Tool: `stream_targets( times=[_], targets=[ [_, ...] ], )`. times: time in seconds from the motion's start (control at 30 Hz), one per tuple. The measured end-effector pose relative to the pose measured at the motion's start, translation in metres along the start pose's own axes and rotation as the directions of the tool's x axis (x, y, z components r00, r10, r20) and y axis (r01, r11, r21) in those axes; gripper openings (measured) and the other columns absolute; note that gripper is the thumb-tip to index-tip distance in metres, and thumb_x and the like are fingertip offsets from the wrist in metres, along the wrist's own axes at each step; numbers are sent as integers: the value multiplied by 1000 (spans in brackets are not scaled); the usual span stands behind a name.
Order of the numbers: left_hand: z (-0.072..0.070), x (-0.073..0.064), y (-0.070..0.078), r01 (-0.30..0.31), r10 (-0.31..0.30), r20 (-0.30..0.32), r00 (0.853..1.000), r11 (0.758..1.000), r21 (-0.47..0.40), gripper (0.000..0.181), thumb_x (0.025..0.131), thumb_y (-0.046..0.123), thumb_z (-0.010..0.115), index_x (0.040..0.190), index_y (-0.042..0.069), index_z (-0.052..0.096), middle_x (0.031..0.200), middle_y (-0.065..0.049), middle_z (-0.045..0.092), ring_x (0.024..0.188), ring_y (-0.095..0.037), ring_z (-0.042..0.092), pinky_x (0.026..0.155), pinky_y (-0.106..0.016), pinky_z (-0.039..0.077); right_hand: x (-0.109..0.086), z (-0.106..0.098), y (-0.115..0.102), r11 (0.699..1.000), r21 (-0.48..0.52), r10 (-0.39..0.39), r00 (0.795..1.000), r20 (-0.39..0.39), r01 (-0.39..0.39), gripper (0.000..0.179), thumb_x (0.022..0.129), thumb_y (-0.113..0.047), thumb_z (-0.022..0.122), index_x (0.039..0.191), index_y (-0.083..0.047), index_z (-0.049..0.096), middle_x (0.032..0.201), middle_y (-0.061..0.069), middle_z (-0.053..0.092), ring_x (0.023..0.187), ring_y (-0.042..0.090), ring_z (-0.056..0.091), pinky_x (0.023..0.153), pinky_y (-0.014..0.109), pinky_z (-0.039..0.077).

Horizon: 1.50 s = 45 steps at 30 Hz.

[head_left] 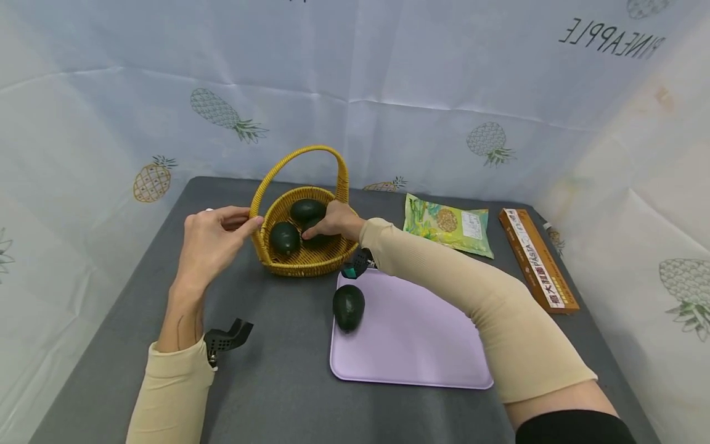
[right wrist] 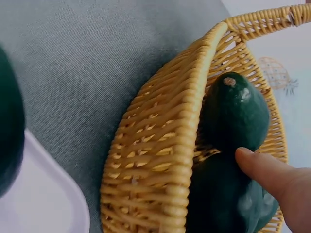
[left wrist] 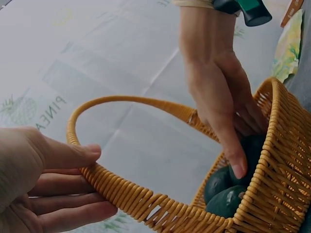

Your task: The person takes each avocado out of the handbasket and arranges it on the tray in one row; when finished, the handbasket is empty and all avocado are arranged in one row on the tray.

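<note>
A yellow wicker basket (head_left: 302, 269) with a tall arched handle stands toward the back of the table, with dark green avocados inside. My left hand (head_left: 213, 243) pinches the side of the handle between thumb and fingers, seen closely in the left wrist view. Reaching into the basket, my right hand (head_left: 339, 222) grips an avocado (right wrist: 218, 194), its thumb lying along the top; the other fingers are mostly hidden. Beside that avocado lie two more, a left avocado (head_left: 285, 238) and a rear avocado (head_left: 307, 211). Another avocado (head_left: 348, 307) rests on the left edge of a lilac tray (head_left: 413, 345).
Behind the right forearm lies a green and yellow packet (head_left: 444, 223). A long brown pasta box (head_left: 538, 259) lies along the table's right side. A white cloth with pineapple prints (head_left: 388, 74) hangs behind the grey table (head_left: 272, 370).
</note>
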<state>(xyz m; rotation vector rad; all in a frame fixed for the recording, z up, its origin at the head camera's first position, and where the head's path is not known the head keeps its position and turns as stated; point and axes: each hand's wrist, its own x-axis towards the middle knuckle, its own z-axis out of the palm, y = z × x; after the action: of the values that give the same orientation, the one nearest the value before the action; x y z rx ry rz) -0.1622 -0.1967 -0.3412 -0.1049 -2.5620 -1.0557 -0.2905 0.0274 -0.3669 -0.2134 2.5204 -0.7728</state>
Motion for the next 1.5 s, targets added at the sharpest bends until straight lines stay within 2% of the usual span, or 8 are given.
stream_targets(
  times=[0.3,0.4,0.53,0.63,0.77,0.9,1.1,1.5],
  targets=[
    [1,0,2,-11,11,3,1000,1000,-6,33,97,33,77,117,6,80,102,-15,81,90,-31,78,68,-18,52,-22,-25,2,994,-113,-12,999,-31,8,60,82,-56,85,100,-8,55,87,4,48,76,18,48,64,30,40],
    [0,0,1,-21,21,-1,1000,1000,-5,35,98,34,77,117,6,80,101,-15,81,89,-32,77,68,-15,49,-38,-42,2,991,-133,2,1000,-24,-5,69,82,-59,84,112,-6,54,97,6,52,85,20,53,70,32,46],
    [0,-2,0,-33,33,-7,999,999,0,35,98,34,76,117,6,81,100,-14,81,87,-30,77,68,-12,46,-66,-62,10,992,-122,3,1000,3,-3,90,79,-60,86,140,-4,52,133,11,59,119,26,61,94,39,55],
    [1,-3,-1,-32,32,-8,999,999,5,34,97,35,77,117,7,81,99,-13,82,82,-15,74,69,-12,46,-88,-72,25,991,-127,-32,999,38,36,90,78,-60,87,145,-6,57,139,10,63,126,26,61,101,42,55],
    [1,-5,-2,-19,19,-3,1000,1000,10,36,97,38,77,118,9,81,100,-12,82,76,15,59,69,-12,45,-117,-78,53,971,-178,-150,986,74,161,84,80,-54,87,143,-5,62,126,8,70,110,22,66,91,37,57],
    [0,-6,-2,-19,19,-7,1000,1000,6,37,97,38,77,118,8,81,100,-14,81,74,25,50,66,-10,44,-143,-74,82,935,-197,-278,955,101,293,80,79,-47,90,140,-3,63,115,6,74,99,19,69,83,32,57],
    [1,-5,-3,-14,14,-4,1000,1000,0,39,97,38,77,120,6,80,101,-16,81,73,26,50,63,-8,44,-167,-57,120,903,-196,-354,921,166,382,86,77,-48,91,142,-1,61,118,6,75,106,19,71,86,32,59],
    [0,-4,-2,-5,5,4,1000,1000,9,41,98,39,76,121,5,79,103,-18,80,72,27,50,61,-6,44,-166,-18,160,878,-217,-382,898,217,426,92,76,-48,93,145,2,58,133,12,70,120,25,68,98,40,57]
  ],
)
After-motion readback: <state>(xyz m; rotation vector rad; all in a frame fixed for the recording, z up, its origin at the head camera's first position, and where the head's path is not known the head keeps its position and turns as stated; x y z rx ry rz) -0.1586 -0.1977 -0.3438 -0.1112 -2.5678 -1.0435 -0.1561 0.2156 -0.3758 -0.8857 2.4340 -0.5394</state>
